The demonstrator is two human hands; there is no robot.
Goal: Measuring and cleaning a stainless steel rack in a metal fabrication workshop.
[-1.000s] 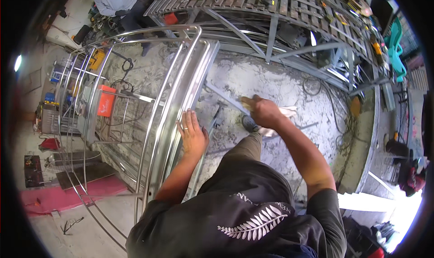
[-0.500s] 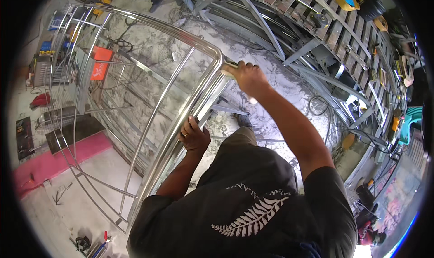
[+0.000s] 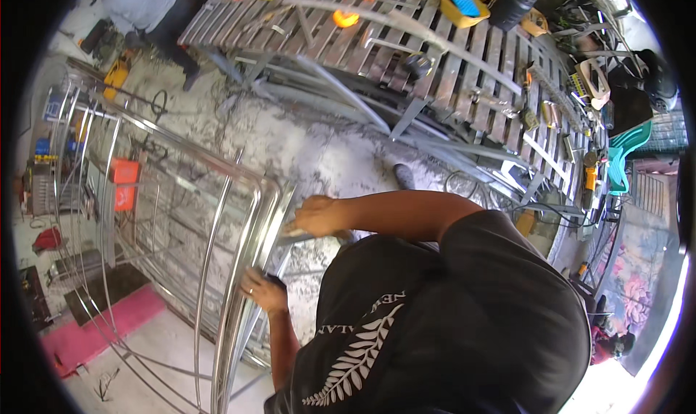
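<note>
A large shiny metal tube frame [image 3: 205, 269], with curved rails and several thin bars, stands on my left. My left hand [image 3: 264, 291], a ring on one finger, is closed over the rail nearest my body. Farther along, just below the frame's rounded corner, my right hand [image 3: 317, 216] presses against the outer side of the same straight edge. Its fingers are bent together; a small pale edge shows under them, but what it is I cannot make out. My right arm crosses in front of my chest.
A slatted workbench [image 3: 406, 59] runs along the far side, with a yellow container [image 3: 464, 11], a tape measure [image 3: 418, 66] and loose tools on it. A person [image 3: 145, 11] is at the far left. An orange box [image 3: 125, 184] stands behind the frame's bars.
My view has turned, so the frame sits farther left and lower. My right hand has slid from the frame's corner down its edge, nearer my left hand. The far person has come more into view.
</note>
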